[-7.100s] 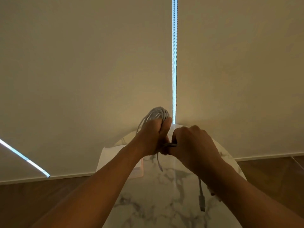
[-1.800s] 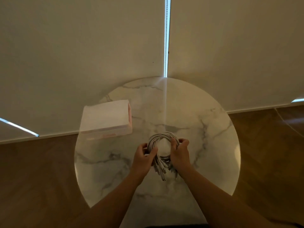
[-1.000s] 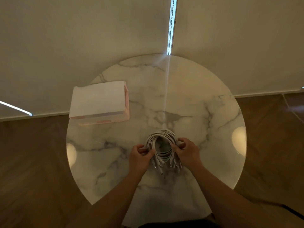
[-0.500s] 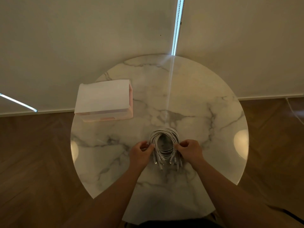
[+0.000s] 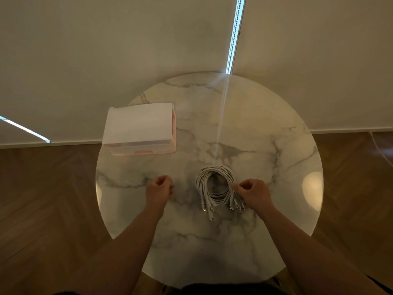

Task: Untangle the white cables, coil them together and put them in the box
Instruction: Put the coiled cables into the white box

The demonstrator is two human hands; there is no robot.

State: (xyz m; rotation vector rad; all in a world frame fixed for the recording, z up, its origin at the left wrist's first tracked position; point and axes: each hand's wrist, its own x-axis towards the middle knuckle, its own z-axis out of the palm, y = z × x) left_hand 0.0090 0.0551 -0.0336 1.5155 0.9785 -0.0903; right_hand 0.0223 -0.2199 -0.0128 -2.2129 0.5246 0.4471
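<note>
A round table (image 5: 265, 124) with a white, grey-veined marble top is seen from above, set against a plain cream wall (image 5: 106, 50). The wall is split by a narrow lit strip (image 5: 235, 35), whose glow is mirrored down the tabletop, and a second strip (image 5: 23, 128) is seen low on the left. A wooden herringbone floor (image 5: 42, 199) is seen on both sides of the table, edged by a pale skirting board (image 5: 53, 143).

The box (image 5: 139, 128), pink with a white lid on it, is placed at the far left of the table. The white cables (image 5: 214, 168) are laid as one coil near the middle of the tabletop, well apart from the box, with the plug ends (image 5: 209, 209) fanned toward the person. The coil's right side is pinched by the curled fingers of the right hand (image 5: 254, 193). The left hand (image 5: 158, 190) is held over the marble with its fingers curled in, and nothing is seen in it.

Half a second ago the coil was held from both sides. Now its left side is released, and the left hand is found well to the left of it. The coil and the box are left where they were.
</note>
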